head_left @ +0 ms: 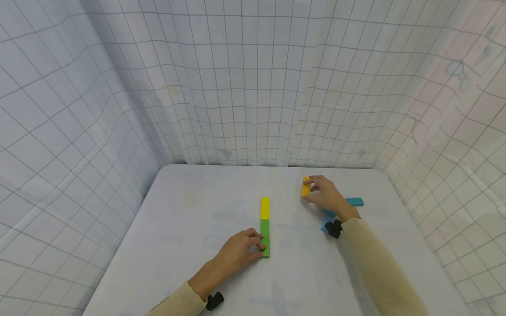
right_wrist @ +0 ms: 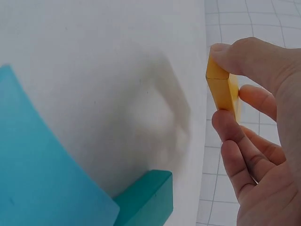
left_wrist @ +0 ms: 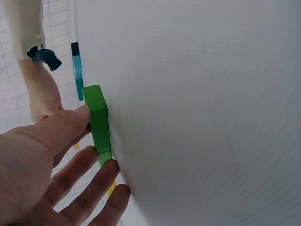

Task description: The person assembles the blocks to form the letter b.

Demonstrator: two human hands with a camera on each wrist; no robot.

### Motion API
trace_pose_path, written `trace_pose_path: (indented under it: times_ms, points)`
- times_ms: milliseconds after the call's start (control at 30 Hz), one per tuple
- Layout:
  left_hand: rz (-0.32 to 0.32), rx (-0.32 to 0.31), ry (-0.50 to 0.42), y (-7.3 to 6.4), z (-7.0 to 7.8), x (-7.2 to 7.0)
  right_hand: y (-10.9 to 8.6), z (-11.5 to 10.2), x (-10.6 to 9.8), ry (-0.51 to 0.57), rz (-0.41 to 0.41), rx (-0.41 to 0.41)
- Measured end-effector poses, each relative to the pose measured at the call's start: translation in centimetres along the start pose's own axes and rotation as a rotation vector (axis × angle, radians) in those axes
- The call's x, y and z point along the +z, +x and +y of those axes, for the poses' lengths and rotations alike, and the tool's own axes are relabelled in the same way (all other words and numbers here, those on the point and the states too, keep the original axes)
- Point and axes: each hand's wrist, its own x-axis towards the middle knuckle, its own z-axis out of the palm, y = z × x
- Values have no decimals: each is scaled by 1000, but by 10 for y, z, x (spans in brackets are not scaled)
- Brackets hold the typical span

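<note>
1. White curtain cloth with a dark grid (head_left: 253, 66) walls in your workspace on the left, back and right, around a table under a smooth white covering (head_left: 186, 210).
2. Leftmost is your left hand (head_left: 239, 250), its fingers relaxed and lightly bent, thumb and fingertips resting against the near green rectangular block (head_left: 266, 250) rather than wrapped round it.
3. That block ends a straight row: beyond it, end to end, lie a second green rectangular block (head_left: 265, 227) and a bright yellow rectangular block (head_left: 265, 208). They look light and rigid, so a gentle touch on their sides should steady them; a harder push could skew the row.
4. Right of the row is the orange-yellow rectangular block (head_left: 306, 188), apparently raised off the table. Its material is hard to tell, but expect something light, stiff and not fragile. Smooth faces may slip, so take it by opposite ends, leaving the broad faces free.
5. Your right hand (head_left: 324, 193) pinches it this way, thumb on one end and fingertips toward the other.
6. Below and beside that hand lie a light-blue flat block (right_wrist: 42, 165) and a teal rectangular block (right_wrist: 150, 195); farther right sits another teal block (head_left: 355, 202), well apart from the row.
</note>
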Motion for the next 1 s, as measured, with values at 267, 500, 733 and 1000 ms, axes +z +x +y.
trace_pose_path:
  times_ms: [267, 500, 733, 1000]
  points:
    - [-8, -8, 3, 0, -1, 0, 5, -5, 9, 10, 5, -7]
    - [-10, -12, -7, -1, -1, 0, 10, -11, 16, 39, 10, -33]
    - [-6, -9, 1, -1, -2, 0, 17, -17, 25, 45, 4, -45]
    - [2, -2, -16, -1, -2, 0, 24, -25, 32, 49, -21, -2]
